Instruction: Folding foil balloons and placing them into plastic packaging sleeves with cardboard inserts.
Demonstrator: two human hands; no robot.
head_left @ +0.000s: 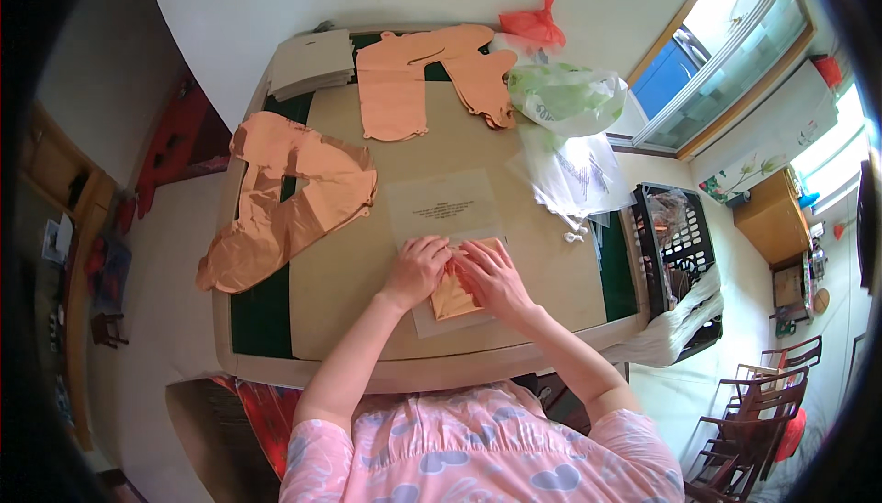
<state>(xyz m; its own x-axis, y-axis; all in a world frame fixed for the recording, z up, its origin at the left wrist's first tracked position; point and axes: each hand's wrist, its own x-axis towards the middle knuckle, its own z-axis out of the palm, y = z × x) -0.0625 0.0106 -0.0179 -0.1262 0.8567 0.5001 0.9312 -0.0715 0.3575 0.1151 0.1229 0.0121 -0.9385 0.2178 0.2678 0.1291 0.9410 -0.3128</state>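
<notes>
While both palms are bearing down near the table's front edge, the scene is reading like this:
Left hand (pixel 418 269): lying flat, fingers stretched out and together, pressing the left edge of the folded orange balloon (pixel 457 293), gripping nothing.
Right hand (pixel 493 278): spreading open-fingered over the same piece, pressing it down.
Folded orange balloon: sitting on a clear plastic sleeve (pixel 447 214), partly hidden under both hands.
Table (pixel 349 273): carrying flat orange balloons (pixel 285 195) at the left and far side, with plastic bags (pixel 565 135) crowding the right.
Black crate (pixel 675 255): standing just beside the table's right edge.
</notes>
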